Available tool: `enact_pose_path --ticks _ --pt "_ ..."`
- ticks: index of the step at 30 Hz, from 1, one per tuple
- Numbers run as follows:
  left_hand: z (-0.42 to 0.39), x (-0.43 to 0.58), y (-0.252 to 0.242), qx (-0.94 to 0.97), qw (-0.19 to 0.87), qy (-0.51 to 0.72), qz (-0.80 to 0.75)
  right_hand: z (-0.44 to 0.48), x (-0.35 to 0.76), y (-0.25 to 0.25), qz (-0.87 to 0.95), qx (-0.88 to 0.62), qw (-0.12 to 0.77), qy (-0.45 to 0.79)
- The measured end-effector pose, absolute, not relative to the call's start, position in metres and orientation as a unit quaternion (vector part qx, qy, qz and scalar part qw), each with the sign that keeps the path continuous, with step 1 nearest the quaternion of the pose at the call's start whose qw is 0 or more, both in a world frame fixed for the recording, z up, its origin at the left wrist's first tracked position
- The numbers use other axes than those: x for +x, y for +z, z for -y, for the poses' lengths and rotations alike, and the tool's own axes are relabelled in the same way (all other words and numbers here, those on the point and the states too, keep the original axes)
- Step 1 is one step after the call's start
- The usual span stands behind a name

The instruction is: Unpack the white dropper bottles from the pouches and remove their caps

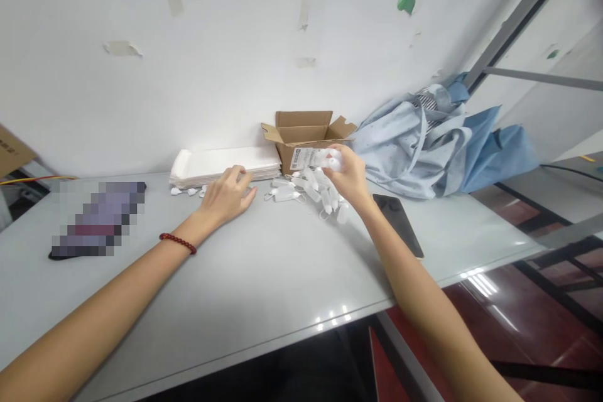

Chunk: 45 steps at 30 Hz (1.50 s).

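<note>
My left hand (226,193) rests over the grey table with its fingers apart, at the front edge of a stack of flat white packets (226,160). Small white pieces (192,191) lie in a row beside it, partly covered by the hand. My right hand (348,176) is closed around a small translucent white plastic bottle (325,158), held in front of the cardboard box. Below it is a loose pile of similar white plastic bottles (311,187), some with thin loops. My fingers hide part of the held one.
Against the wall stands an open cardboard box (304,119) with a printed label. Light blue cloth (409,144) is heaped to the right. A dark phone-like slab (399,223) lies beside my right forearm, and a blurred-out dark-edged object (101,220) at left. Metal frame bars (518,19) rise on the right.
</note>
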<state>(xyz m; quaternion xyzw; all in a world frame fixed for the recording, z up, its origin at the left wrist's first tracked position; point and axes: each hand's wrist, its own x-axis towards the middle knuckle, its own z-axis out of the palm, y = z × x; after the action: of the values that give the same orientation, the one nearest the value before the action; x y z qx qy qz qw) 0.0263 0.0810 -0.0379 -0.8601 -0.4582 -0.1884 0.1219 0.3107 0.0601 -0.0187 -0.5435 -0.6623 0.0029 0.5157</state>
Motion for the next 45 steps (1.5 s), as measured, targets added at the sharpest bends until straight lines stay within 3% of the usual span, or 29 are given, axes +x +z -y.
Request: enact_pose_path --ticks 6,14,20,23,25,29,31,33,37,41,45 --pt "-0.09 0.071 -0.031 -0.932 -0.013 -0.166 0.322 -0.063 0.313 -0.022 0.659 -0.547 0.517 0.008" --pt "-0.075 0.103 -0.028 -0.931 0.006 -0.043 0.362 -0.063 0.291 -0.038 0.714 -0.513 0.476 0.04" --pt "-0.028 0.086 -0.026 -0.932 -0.037 -0.013 0.359 -0.061 0.256 -0.058 0.818 -0.426 0.381 0.061" --pt "-0.003 0.069 -0.028 -0.916 -0.093 -0.038 0.388 -0.062 0.247 -0.062 0.868 -0.427 0.254 -0.003" --pt "0.005 0.058 -0.028 -0.882 -0.171 -0.093 0.43 -0.062 0.244 -0.059 0.873 -0.453 0.165 -0.07" --pt "0.003 0.042 -0.022 -0.674 -0.522 -0.214 0.478 -0.053 0.247 -0.046 0.858 -0.492 0.096 -0.115" --pt "0.0 0.036 -0.017 -0.545 -0.645 -0.282 0.455 -0.045 0.25 -0.04 0.851 -0.506 0.099 -0.101" --pt "-0.003 0.033 -0.014 -0.469 -0.69 -0.337 0.436 -0.036 0.252 -0.036 0.847 -0.513 0.119 -0.078" --pt "-0.003 0.033 -0.015 -0.445 -0.694 -0.38 0.419 -0.022 0.247 -0.031 0.858 -0.464 0.221 -0.005" --pt "-0.003 0.038 -0.022 -0.44 -0.683 -0.423 0.401 -0.012 0.229 -0.026 0.814 -0.424 0.362 0.162" --pt "0.0 0.043 -0.026 -0.42 -0.68 -0.44 0.409 -0.004 0.213 -0.025 0.776 -0.423 0.391 0.259"
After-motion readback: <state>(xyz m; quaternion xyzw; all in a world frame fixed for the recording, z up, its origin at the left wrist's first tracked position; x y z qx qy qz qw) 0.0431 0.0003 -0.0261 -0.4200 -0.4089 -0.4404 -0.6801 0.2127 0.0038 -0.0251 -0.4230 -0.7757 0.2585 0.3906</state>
